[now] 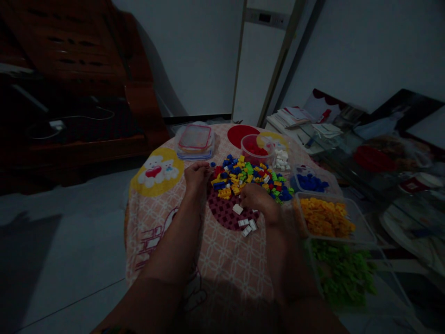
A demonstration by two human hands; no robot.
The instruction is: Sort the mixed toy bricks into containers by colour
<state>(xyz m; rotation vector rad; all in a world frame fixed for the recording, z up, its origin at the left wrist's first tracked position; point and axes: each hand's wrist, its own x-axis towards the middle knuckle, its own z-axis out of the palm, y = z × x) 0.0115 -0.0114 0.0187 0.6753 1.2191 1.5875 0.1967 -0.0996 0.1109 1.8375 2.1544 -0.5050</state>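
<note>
A mixed pile of toy building bricks in blue, yellow, red, green and white lies on the round table. At its left edge is my left hand, fingers pinched together; whatever they hold is too small to make out. A single blue brick lies just beyond those fingertips. My right hand reaches into the near side of the pile with curled fingers, and its fingertips are partly hidden. Several white bricks lie on the cloth below it, with another white brick close to the fingers.
Clear containers hold red bricks, blue bricks, yellow bricks and green bricks. White bricks form a heap at the back right. Lidded boxes stand at the back left. A cluttered glass table is to the right.
</note>
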